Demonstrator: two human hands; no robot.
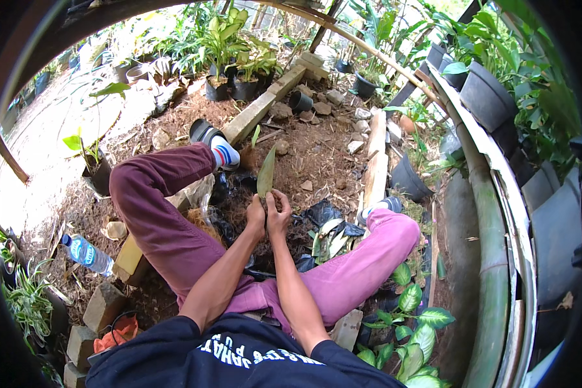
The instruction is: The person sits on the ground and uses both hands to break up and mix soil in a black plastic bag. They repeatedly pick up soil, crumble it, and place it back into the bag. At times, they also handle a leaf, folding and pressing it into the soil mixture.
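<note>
Between my raised knees, my left hand (255, 215) and my right hand (278, 216) meet at the base of a long, pointed green leaf (266, 172). Fingers of both hands pinch its lower end, and the tip points away from me. Dark fibrous soil (264, 251) lies below my wrists, with black plastic sheeting (323, 212) around it. Several cut leaf pieces with pale edges (331, 242) are heaped to the right of my hands, beside my right leg.
A water bottle (88, 255) lies at left near concrete blocks (102, 306). Potted plants (217, 87) stand ahead by a concrete beam (252, 116). A tipped black pot (408, 178) lies right, before a thick bamboo pole (487, 242). Variegated plants (412, 330) grow close at lower right.
</note>
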